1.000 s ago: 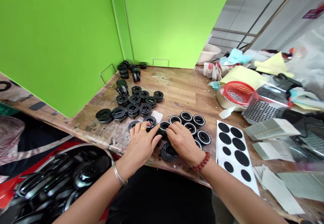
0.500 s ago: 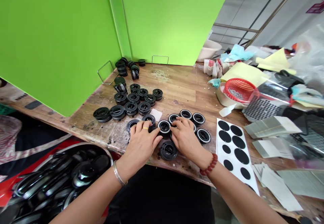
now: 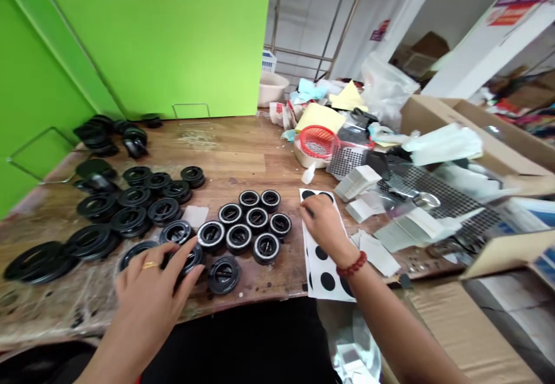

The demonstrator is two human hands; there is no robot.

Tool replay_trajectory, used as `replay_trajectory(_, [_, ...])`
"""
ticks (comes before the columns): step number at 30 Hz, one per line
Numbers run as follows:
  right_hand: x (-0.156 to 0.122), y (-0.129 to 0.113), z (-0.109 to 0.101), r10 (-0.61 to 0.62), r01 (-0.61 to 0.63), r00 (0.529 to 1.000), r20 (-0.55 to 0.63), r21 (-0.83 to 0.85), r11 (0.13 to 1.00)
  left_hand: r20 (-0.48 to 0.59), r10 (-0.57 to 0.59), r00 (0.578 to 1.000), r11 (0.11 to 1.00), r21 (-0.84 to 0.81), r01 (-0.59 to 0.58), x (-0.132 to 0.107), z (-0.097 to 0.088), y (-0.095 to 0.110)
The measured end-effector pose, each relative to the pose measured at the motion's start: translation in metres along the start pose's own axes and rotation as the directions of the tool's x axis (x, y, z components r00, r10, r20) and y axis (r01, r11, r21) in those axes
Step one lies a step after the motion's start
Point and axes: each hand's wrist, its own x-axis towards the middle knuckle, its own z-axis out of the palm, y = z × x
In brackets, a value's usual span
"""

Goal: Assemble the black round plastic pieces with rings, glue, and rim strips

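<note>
My left hand [image 3: 150, 283] lies near the table's front edge with its fingers spread. The fingertips rest on a black round part [image 3: 187, 258]. Beside it stands a cluster of black round parts with white rims [image 3: 239, 237]; one plain black part [image 3: 223, 274] lies in front. My right hand [image 3: 324, 226] is over a white sticker sheet [image 3: 313, 275] printed with black dots. Its fingers are curled and pinched at a black dot sticker [image 3: 309, 210] near the sheet's top. A red bead bracelet is on that wrist.
Several plain black round parts [image 3: 130, 219] cover the left of the wooden table [image 3: 234, 158], more by the green panel [image 3: 173, 37]. A red basket [image 3: 318, 141], paper stacks [image 3: 359, 181], perforated sheets [image 3: 433, 184] and a cardboard box [image 3: 477, 135] crowd the right.
My right hand left the rimmed parts and moved right onto the sticker sheet. My left hand drew back toward the front edge. The view swung to the right.
</note>
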Motion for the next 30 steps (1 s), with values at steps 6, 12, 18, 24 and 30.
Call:
replay_trajectory(6, [-0.021,0.100,0.006,0.430,-0.394,0.902,0.040,-0.330,0.858,-0.017,0.040,0.999,0.997,-0.069,-0.041,-0.005,0.000,-0.002])
replay_trajectory(12, [-0.049,0.093,0.001,0.436,-0.366,0.892,0.117,-0.380,0.850,-0.021,0.053,0.998,0.993,-0.109,-0.055,0.007,-0.002,0.010])
replay_trajectory(18, [-0.098,0.076,-0.021,0.416,-0.223,0.824,0.384,-0.455,0.862,-0.054,0.059,0.997,0.991,-0.116,-0.065,0.012,-0.003,0.007])
replay_trajectory(24, [-0.077,0.117,-0.005,0.231,-0.171,0.964,0.133,-0.354,0.920,-0.040,0.058,0.998,0.986,-0.154,-0.063,0.009,-0.010,0.009])
replay_trajectory(30, [-0.019,0.136,0.023,0.459,-0.379,0.880,0.117,-0.407,0.831,-0.019,-0.007,1.000,0.971,-0.240,0.002,-0.009,-0.023,0.016])
